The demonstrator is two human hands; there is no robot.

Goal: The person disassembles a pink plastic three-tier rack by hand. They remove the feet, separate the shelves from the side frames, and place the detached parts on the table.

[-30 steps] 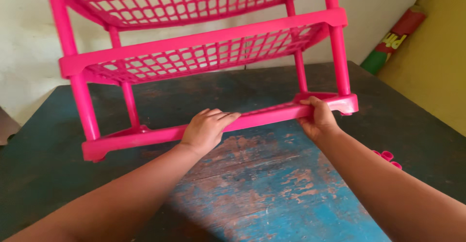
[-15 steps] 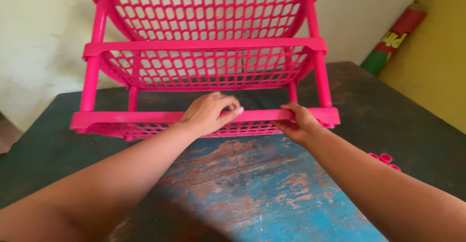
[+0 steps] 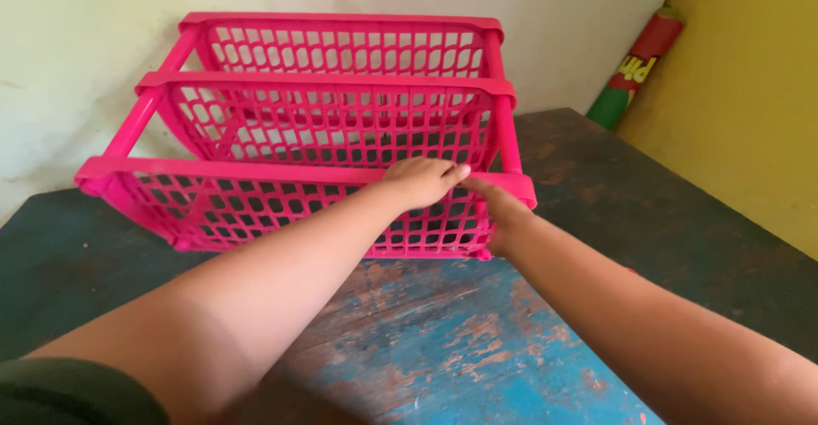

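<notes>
A bright pink plastic rack (image 3: 324, 127) with three lattice trays lies tipped onto its back on the table, its far end against the wall. My left hand (image 3: 422, 180) rests flat on the front rim of the nearest tray, fingers together and pointing right. My right hand (image 3: 498, 212) grips the same rim near its right corner post, fingers curled over the edge, fingertips touching those of the left hand.
The table (image 3: 477, 348) is dark with worn blue and rust patches. A pale wall (image 3: 77, 67) stands behind the rack. A red and green rolled object (image 3: 639, 67) leans in the back right corner beside a yellow wall (image 3: 750, 109).
The rack has tipped backwards from upright until it lies on its back against the wall. Both hands stayed on the lowest tray's front rim and have come closer together.
</notes>
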